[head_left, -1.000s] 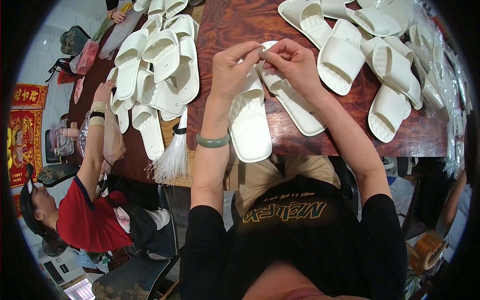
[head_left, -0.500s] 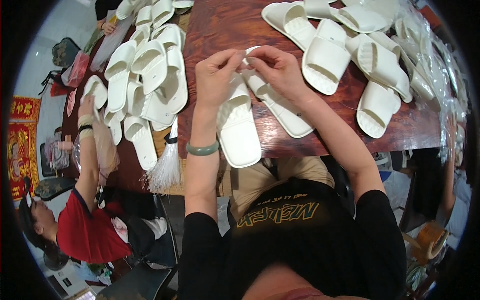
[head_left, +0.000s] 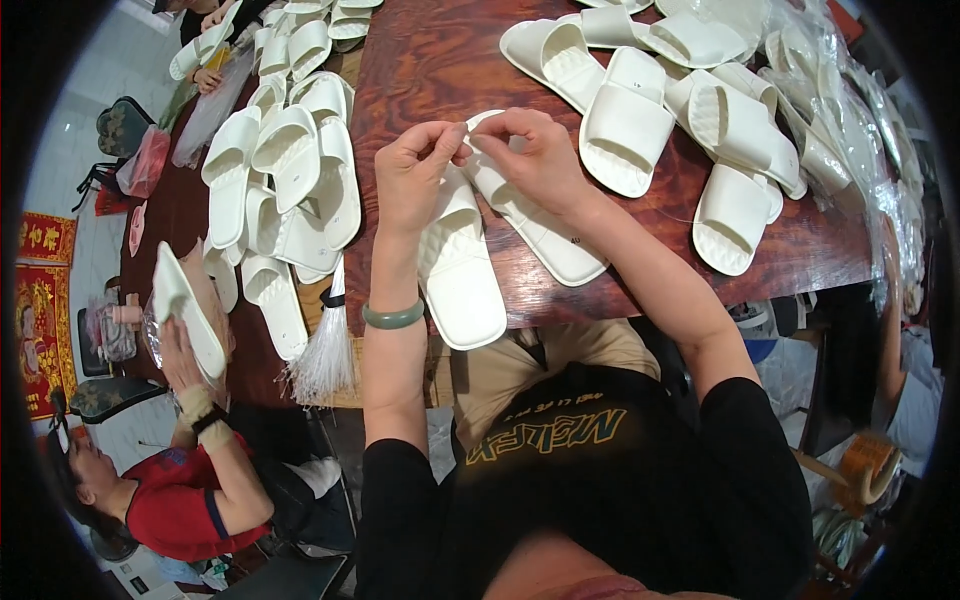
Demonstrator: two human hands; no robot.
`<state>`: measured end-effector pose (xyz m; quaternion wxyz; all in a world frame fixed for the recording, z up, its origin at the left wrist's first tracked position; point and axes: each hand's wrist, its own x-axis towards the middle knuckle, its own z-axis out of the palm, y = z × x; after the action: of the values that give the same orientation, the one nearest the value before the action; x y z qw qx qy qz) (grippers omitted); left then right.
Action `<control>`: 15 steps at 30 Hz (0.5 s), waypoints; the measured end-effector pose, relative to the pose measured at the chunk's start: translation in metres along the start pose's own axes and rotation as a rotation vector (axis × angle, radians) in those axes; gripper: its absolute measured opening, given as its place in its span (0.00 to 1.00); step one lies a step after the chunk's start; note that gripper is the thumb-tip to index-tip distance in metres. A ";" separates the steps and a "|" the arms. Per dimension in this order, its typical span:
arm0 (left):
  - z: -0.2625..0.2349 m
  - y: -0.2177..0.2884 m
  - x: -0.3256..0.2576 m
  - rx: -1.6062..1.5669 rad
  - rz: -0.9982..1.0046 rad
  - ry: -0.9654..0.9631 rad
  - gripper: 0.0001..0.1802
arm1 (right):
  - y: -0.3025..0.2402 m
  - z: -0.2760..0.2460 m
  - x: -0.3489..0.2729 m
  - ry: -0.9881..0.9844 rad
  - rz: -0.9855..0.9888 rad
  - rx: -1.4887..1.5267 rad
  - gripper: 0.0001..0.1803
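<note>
Two white slippers lie side by side on the dark wooden table in front of me. My left hand and my right hand meet above their far ends, both pinching a small white piece at the top of the right slipper. A green bangle sits on my left wrist. The left slipper's heel hangs over the table's near edge.
Several white slippers lie at the back right, beside clear plastic bags. A pile of white slippers covers the left. A person in red at lower left holds a slipper. A white tassel brush hangs at the table edge.
My hands stayed together on the slipper's far end while the view shifted slightly. The person on the left has lifted a slipper in both hands.
</note>
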<state>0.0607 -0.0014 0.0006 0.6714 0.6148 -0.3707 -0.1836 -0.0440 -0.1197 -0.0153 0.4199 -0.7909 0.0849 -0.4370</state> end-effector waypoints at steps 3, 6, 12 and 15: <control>0.001 0.000 -0.001 0.047 0.013 -0.014 0.08 | -0.001 0.000 0.000 0.007 -0.046 0.008 0.06; -0.001 0.002 -0.001 0.044 0.000 -0.001 0.07 | -0.005 0.000 -0.001 -0.038 0.091 0.202 0.06; -0.002 0.002 -0.001 0.077 0.001 -0.015 0.07 | -0.006 -0.004 0.002 -0.078 0.003 0.130 0.05; 0.000 0.000 -0.001 0.098 0.005 -0.047 0.07 | 0.000 -0.007 0.001 -0.053 -0.063 -0.185 0.04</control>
<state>0.0597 -0.0009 0.0005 0.6321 0.6415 -0.3966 -0.1781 -0.0482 -0.1242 -0.0124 0.3331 -0.8398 0.0890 -0.4193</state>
